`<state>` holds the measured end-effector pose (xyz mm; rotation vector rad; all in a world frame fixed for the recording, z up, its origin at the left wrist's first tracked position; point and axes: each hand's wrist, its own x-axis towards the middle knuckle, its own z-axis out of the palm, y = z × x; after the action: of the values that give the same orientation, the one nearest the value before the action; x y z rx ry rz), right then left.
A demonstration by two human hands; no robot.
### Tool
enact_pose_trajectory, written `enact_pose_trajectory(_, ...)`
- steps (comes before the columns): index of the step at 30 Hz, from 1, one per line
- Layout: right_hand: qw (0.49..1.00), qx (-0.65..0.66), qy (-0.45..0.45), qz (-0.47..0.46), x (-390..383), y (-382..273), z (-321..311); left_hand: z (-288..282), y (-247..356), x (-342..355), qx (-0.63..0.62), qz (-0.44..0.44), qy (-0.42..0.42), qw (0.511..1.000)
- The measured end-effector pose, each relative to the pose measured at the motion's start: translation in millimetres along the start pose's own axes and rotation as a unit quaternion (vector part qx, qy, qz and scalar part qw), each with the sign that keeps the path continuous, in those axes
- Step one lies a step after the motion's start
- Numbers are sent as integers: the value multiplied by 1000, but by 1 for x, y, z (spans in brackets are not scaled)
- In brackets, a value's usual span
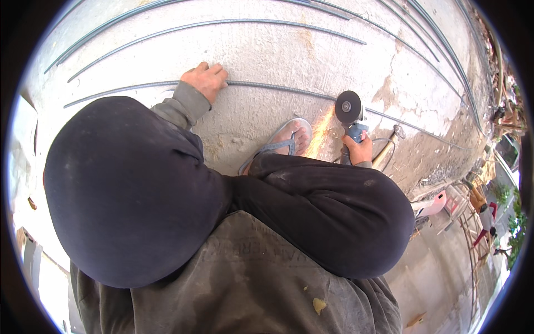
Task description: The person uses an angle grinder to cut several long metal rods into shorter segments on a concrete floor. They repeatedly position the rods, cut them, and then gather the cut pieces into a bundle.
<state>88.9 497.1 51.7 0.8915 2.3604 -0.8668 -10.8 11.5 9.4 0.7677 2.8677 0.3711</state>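
A ribbed steel rebar (278, 87) lies across the rough concrete in front of me. My left hand (206, 81) is closed over it left of the middle, the fingers curled on its far side. In my right hand (359, 149) is an angle grinder (355, 132) with a dark cutting disc (348, 107). The disc meets the rebar, and orange sparks (320, 136) spray down toward my sandalled foot (292, 136). Whether the disc has cut through the bar is hidden behind it. The bar's thin far part (411, 126) runs on to the right.
Several more rebars (245, 21) lie farther off. Right of the grinder are a hammer-like tool with a wooden handle (385, 153) and a dark cord (394, 146). A pink object (436, 204) and a ladder-like frame (470, 250) are at lower right. My bent knees are close by.
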Motion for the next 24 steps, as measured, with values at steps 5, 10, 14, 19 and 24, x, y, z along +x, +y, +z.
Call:
enact_pose_trajectory(5,999,15,-28,-8,-3,-10,-4,-2,1,0,-3,1,6,1000)
enact_pose_trajectory(10,999,24,-34,-7,1,-11,-2,0,-1,-3,-3,4,8,1000)
enact_pose_trajectory(14,1000,15,-19,-6,1,-5,-3,0,0,1,-6,9,8,1000)
enact_pose_trajectory(19,999,20,-32,-22,-2,-14,-4,-5,1,0,12,-6,-41,999)
enact_pose_trajectory(24,1000,14,-19,5,-1,-8,-3,2,0,1,-3,5,-2,1000)
